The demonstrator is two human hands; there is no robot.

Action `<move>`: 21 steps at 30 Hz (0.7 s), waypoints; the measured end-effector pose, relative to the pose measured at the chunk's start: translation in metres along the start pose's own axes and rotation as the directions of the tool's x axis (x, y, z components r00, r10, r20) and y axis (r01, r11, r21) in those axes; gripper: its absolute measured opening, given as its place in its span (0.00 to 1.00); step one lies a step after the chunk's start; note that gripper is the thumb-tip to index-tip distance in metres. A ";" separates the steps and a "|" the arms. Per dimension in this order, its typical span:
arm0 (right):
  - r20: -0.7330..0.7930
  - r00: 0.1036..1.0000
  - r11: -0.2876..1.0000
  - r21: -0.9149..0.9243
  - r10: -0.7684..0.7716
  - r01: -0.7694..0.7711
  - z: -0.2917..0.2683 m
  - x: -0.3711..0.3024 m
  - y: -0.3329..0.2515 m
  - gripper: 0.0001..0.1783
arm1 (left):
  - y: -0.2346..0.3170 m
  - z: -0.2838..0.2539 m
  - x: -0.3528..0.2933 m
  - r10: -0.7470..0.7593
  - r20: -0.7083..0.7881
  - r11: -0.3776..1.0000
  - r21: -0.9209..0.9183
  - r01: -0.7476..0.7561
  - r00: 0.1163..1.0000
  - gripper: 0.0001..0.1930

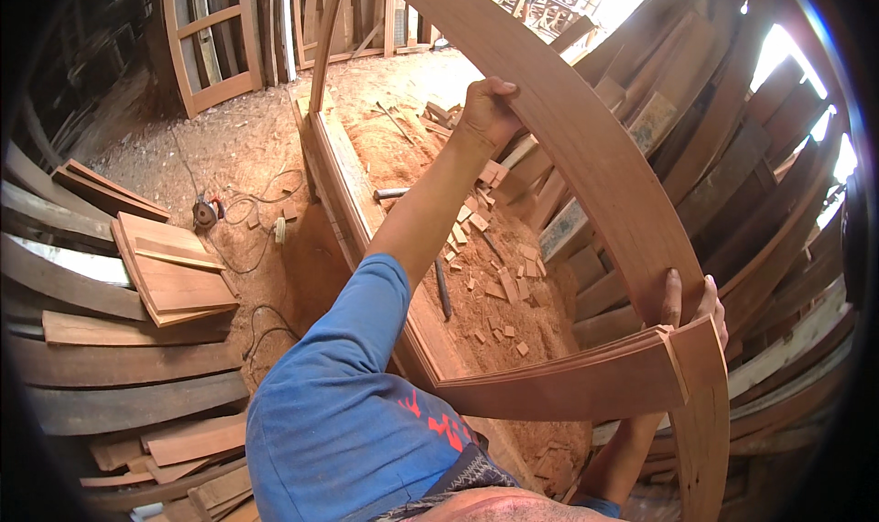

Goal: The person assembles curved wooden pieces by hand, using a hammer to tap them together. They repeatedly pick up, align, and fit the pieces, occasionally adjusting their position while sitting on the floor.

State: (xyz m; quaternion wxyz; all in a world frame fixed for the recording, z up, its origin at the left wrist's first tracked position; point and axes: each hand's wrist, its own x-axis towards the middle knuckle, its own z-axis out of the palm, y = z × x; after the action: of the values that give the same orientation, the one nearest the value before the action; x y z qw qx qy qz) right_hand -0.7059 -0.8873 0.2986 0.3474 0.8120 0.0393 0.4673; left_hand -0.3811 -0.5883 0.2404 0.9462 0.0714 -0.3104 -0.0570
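Note:
A large reddish-brown wooden frame stands before me. Its wide board [586, 146] sweeps from the top down to the lower right, bent by the lens. My left hand [492, 114] is closed on that board's left edge, thumb on the near face, other fingers mostly hidden. At the lower right corner my right hand [689, 304] grips the board, its fingertips showing above the joint. There a grooved crosspiece [568, 385] meets the board, and a short piece of wood projects past the joint. The long left member [357, 238] runs away from me.
Offcuts [504, 284] lie scattered on the sawdust-covered floor. A corded power tool [208, 212] and its cable rest to the left. Stacked planks [128, 385] line the left side; leaning boards [714, 146] crowd the right. A paned wooden frame [215, 41] stands at the back.

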 end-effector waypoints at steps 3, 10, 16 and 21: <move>-0.036 0.999 1.000 -0.006 -0.008 0.008 0.006 0.001 0.001 0.23 | 0.002 -0.005 0.005 0.021 0.005 1.000 0.003 -0.021 1.000 0.30; 0.010 1.000 0.999 -0.031 -0.022 0.023 0.001 0.008 0.000 0.24 | 0.007 0.000 0.005 0.023 0.045 1.000 -0.016 -0.022 0.999 0.29; 0.012 0.998 0.997 -0.050 -0.066 0.067 0.001 0.019 0.012 0.26 | 0.007 -0.007 0.017 0.039 0.111 0.999 -0.016 -0.038 0.993 0.31; -0.012 1.000 1.000 0.026 0.008 -0.008 -0.006 0.030 0.023 0.50 | -0.006 0.001 0.029 0.094 0.103 0.995 -0.031 -0.091 0.990 0.31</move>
State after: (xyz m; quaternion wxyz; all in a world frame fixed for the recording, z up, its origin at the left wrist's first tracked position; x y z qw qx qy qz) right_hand -0.7001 -0.8901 0.3365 0.3345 0.8138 0.0444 0.4732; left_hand -0.3589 -0.5990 0.2566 0.9312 0.0415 -0.3614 -0.0208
